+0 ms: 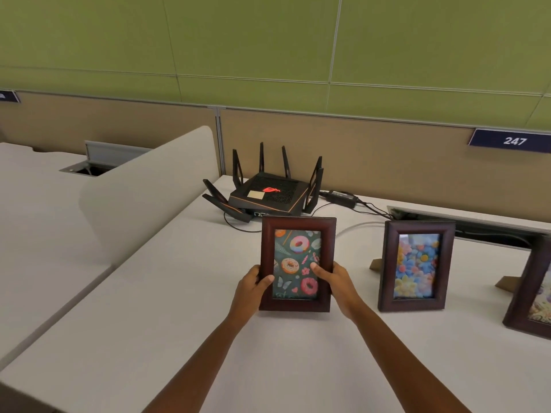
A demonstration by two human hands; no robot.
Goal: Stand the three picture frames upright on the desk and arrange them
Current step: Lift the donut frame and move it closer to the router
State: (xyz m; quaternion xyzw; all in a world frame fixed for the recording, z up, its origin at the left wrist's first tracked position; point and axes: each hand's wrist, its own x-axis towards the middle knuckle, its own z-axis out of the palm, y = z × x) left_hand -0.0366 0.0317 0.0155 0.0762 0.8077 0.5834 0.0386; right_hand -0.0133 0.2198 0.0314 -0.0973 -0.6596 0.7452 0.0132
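Observation:
A dark wooden frame with a doughnut picture point(298, 228) is upright in the middle of the white desk point(149, 308). My left hand point(253, 290) grips its lower left side and my right hand point(334, 281) grips its lower right side, thumbs on the glass. Whether its base touches the desk I cannot tell. To the right a second frame with a flower picture point(417, 266) stands upright on its rear prop. A third frame point(527, 296) stands at the right edge, partly cut off by the view.
A black router with several antennas point(268, 195) sits behind the doughnut frame, with a power brick point(343, 198) and cables running right to a cable slot point(465, 222). A beige divider panel point(143, 186) rises at the left. A partition wall backs the desk.

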